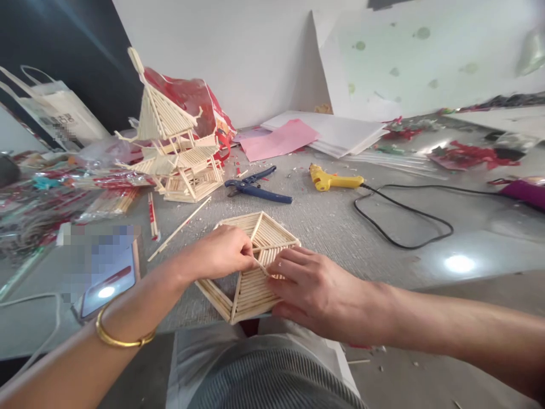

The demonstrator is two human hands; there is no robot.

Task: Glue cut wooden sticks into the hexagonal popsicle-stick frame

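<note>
A flat hexagonal panel of pale wooden sticks (268, 233) lies at the table's near edge. My left hand (221, 253) rests on its left side, fingers pinched on a thin stick (260, 267) at the panel's centre. My right hand (310, 284) lies on the panel's right side, fingertips closed against the same stick and the thumb under the panel's edge. A gold bangle (119, 335) circles my left wrist.
A stick-built pagoda (174, 147) stands behind at left, with loose sticks (179, 227) beside it. Blue pliers (255, 187) and a yellow glue gun (332, 180) with a black cord (404, 216) lie beyond the panel. A phone (108, 284) lies at left; paper sheets (323, 133) at back.
</note>
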